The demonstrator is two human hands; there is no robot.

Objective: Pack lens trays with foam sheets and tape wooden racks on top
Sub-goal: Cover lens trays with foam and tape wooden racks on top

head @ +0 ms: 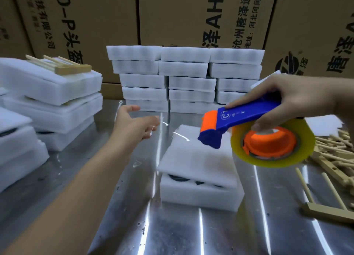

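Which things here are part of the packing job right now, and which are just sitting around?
In use: tape dispenser in right hand; left hand pulling clear tape; foam-covered lens tray; wooden racks.

Lying about: finished foam stacks; cardboard boxes.

Blue-orange tape dispenser (pixel 247 120), white foam sheet (pixel 195 159)

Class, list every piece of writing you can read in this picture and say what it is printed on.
"AH4", cut off: middle cardboard box.
"0-P头盔", start cut off: left cardboard box.
"沧州唐泽通信", end cut off: middle cardboard box.
"唐泽": right cardboard box.
Round logo and small characters on the blue tape dispenser: too blurred.
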